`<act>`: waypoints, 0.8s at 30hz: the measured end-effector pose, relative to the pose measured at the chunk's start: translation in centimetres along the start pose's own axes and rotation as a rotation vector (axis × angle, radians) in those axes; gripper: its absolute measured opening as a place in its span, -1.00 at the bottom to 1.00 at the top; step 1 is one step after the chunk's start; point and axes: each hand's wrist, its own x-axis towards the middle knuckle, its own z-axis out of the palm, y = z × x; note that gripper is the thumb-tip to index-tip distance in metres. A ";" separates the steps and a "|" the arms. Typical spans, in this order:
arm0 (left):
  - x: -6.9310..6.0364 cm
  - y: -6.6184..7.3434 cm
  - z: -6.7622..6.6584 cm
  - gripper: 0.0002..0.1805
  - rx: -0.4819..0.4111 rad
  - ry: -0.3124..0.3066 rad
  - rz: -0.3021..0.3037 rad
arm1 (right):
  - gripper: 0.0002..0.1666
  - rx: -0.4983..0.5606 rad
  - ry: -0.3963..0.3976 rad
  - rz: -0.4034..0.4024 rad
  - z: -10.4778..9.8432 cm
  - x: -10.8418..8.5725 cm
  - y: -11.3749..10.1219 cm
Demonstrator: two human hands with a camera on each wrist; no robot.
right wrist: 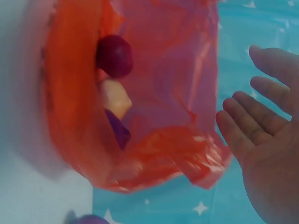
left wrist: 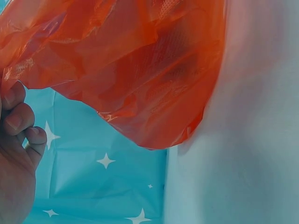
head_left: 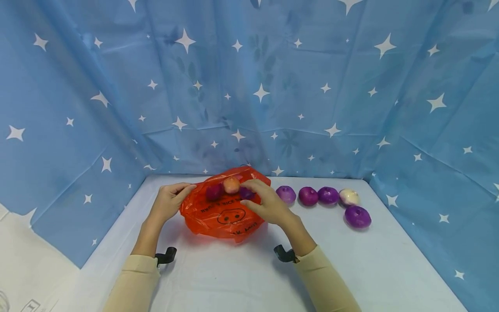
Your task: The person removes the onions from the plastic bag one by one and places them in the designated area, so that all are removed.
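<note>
A red plastic bag [head_left: 230, 219] with a printed pig face lies on the table, its mouth spread open. Inside it show a dark purple onion [right wrist: 115, 56], a pale onion [right wrist: 115, 97] and a second purple onion [right wrist: 117, 130], partly covered by the bag's edge. At the bag's left rim my left hand [head_left: 168, 200] pinches the plastic between thumb and fingers; the left wrist view cuts off the fingertips. My right hand [head_left: 269, 203] is over the bag's right side, fingers extended and spread, holding nothing in the right wrist view [right wrist: 271, 126].
Right of the bag stands a row of purple onions, among them a light purple onion [head_left: 286, 194] nearest the bag and a whitish onion [head_left: 348, 197]. A purple onion [head_left: 358, 217] sits in front of that. A blue star-printed curtain [head_left: 257, 108] surrounds the white table [head_left: 226, 277].
</note>
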 end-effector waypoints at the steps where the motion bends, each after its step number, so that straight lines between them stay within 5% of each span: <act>1: 0.0 0.0 0.0 -0.80 0.001 0.001 0.004 | -0.46 0.004 -0.012 -0.002 0.4 0.1 0.0; 13: -0.3 -0.1 0.5 -0.79 0.011 -0.011 0.000 | -0.31 -0.060 -0.133 0.081 5.0 1.2 1.4; 24: 0.0 0.2 0.6 -0.80 0.037 -0.001 0.022 | -0.08 -0.169 -0.262 0.165 4.6 3.6 2.8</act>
